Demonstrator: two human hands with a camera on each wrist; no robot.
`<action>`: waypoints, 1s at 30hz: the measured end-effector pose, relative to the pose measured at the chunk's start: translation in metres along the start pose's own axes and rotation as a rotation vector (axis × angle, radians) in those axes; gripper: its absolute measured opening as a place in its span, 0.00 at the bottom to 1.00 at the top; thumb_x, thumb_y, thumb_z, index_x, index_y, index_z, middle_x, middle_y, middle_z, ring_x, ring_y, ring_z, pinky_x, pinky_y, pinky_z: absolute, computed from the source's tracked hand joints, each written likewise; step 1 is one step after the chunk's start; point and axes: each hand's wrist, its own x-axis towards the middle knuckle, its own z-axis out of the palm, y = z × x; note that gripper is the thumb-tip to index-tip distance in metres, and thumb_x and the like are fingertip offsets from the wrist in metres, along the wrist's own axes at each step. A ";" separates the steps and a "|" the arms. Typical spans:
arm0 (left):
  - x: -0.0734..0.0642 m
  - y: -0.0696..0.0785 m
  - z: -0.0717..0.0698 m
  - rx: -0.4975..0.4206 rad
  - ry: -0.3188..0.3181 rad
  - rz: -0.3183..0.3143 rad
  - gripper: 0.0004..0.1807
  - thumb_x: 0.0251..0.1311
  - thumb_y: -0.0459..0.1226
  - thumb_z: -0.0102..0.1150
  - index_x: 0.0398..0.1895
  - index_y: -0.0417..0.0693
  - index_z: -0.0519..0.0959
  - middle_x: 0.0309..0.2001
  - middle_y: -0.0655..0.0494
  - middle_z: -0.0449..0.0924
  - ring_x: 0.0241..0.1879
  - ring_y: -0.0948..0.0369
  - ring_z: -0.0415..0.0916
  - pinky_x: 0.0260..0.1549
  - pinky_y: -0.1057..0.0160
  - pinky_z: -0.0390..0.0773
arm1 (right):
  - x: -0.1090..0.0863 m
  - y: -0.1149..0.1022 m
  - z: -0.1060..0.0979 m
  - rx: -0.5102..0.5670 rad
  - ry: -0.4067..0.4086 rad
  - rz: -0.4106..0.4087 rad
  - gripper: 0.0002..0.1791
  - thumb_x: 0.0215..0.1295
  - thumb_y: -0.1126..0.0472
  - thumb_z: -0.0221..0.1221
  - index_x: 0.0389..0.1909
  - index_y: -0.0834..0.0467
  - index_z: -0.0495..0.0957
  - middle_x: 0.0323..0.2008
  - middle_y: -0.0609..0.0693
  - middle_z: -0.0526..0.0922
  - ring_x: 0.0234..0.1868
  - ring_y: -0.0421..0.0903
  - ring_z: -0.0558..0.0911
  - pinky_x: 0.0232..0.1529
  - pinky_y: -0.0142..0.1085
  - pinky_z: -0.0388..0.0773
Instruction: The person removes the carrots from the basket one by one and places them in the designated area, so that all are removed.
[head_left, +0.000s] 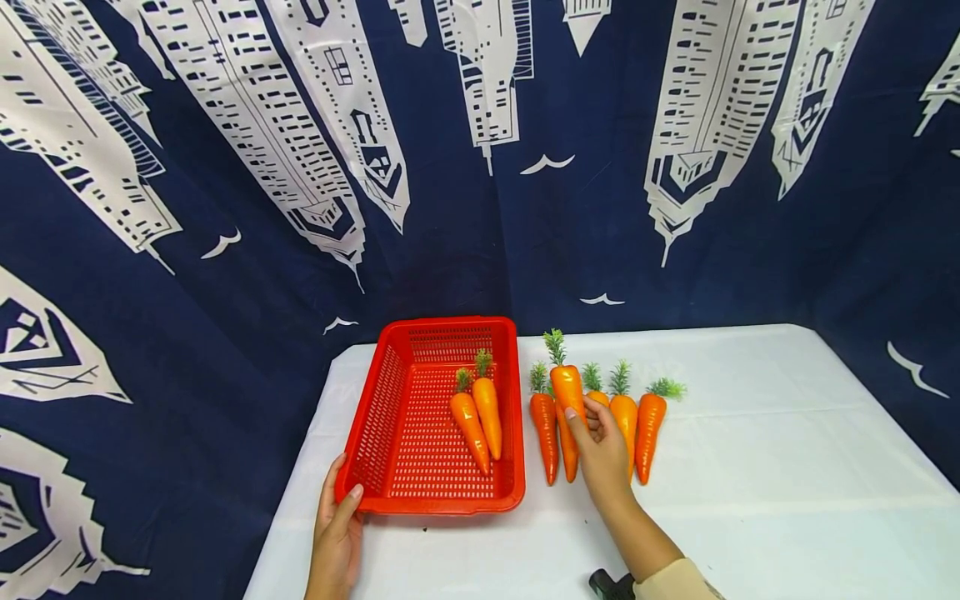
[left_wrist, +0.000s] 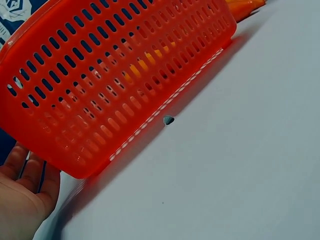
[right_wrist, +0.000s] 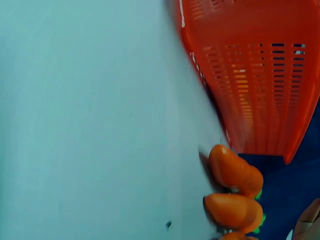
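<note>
My left hand grips the near left corner of a red plastic basket, thumb over the rim. In the left wrist view, the fingers lie against the basket's outer wall. Two orange toy carrots, one beside the other, lie inside along its right side. My right hand pinches another carrot by its lower part, green top upward, above a row of carrots. In the right wrist view only part of this hand shows at the edge, with the held carrot out of sight.
Right of the basket, several carrots lie side by side, from a red-orange one to one at the right end; my right hand partly covers some. A white cloth covers the table. Behind hangs a dark blue curtain with white buildings.
</note>
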 end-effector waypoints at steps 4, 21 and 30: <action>0.000 0.000 0.000 0.000 0.000 0.003 0.33 0.76 0.34 0.46 0.80 0.59 0.51 0.78 0.57 0.51 0.69 0.64 0.65 0.62 0.73 0.72 | 0.002 0.004 -0.008 0.014 0.019 0.016 0.26 0.72 0.49 0.60 0.65 0.57 0.73 0.48 0.46 0.75 0.43 0.37 0.74 0.43 0.21 0.74; 0.000 -0.003 -0.001 -0.014 0.001 0.013 0.33 0.77 0.34 0.45 0.80 0.58 0.51 0.77 0.57 0.53 0.68 0.64 0.67 0.62 0.73 0.72 | 0.011 0.016 -0.038 0.000 0.147 0.073 0.28 0.72 0.45 0.59 0.66 0.56 0.73 0.46 0.43 0.74 0.42 0.35 0.75 0.41 0.19 0.74; 0.000 -0.002 -0.001 -0.013 0.003 0.008 0.33 0.76 0.34 0.46 0.80 0.58 0.51 0.77 0.58 0.53 0.69 0.64 0.66 0.62 0.73 0.72 | 0.014 0.021 -0.051 0.017 0.213 0.074 0.28 0.72 0.47 0.59 0.66 0.57 0.73 0.44 0.42 0.74 0.40 0.35 0.75 0.40 0.18 0.74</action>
